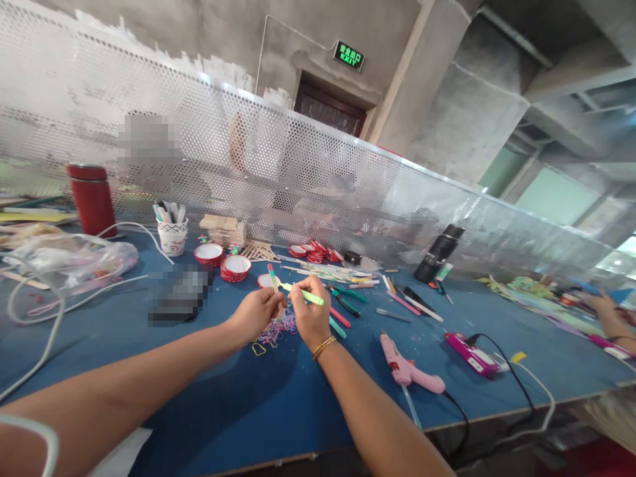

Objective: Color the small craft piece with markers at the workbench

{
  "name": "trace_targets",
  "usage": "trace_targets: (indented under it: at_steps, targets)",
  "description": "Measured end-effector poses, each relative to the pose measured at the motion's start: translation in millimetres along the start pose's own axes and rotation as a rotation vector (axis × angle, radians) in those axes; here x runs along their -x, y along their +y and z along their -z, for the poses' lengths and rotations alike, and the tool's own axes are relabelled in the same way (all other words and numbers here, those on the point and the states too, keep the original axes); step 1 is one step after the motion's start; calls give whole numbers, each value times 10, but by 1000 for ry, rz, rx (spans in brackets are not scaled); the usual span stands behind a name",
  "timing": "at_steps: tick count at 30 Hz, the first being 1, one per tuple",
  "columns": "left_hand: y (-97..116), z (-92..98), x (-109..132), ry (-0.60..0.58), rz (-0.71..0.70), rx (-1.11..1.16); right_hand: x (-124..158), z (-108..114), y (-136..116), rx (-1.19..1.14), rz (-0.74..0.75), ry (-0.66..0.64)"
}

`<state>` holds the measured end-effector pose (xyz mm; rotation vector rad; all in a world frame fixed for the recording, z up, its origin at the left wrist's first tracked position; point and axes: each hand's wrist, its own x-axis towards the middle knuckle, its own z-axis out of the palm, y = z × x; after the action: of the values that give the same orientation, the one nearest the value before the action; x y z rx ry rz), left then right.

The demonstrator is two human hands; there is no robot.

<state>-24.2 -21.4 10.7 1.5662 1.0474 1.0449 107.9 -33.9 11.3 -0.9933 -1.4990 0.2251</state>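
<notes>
My left hand (259,311) pinches a wooden craft stick (273,281) that stands upright, its top end coloured red and green. My right hand (309,310) is closed around a yellow-green marker (311,295), whose tip points left and lies close to the stick; whether it touches I cannot tell. Below both hands a loose pile of pastel rubber bands (275,330) is spread on the blue table (238,411). A pink marker (340,317) and a teal marker (337,327) lie just right of my right hand.
A pink glue gun (405,368) with a cord lies front right, near a magenta device (472,354). Red-rimmed round containers (235,266), a paper cup (172,237) of markers and a red flask (92,199) stand behind. A black bottle (440,254) leans back right. Another person's hand (603,306) shows far right.
</notes>
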Motion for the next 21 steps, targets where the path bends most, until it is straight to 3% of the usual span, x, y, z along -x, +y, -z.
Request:
trace_targets:
  at_steps: [12,21]
  targets:
    - [90,-20,50,0,62,91,-27,9,-68,-150,-39,29]
    - [117,-37,68,1,54,66,-29,-42,2,-144,-116,-73]
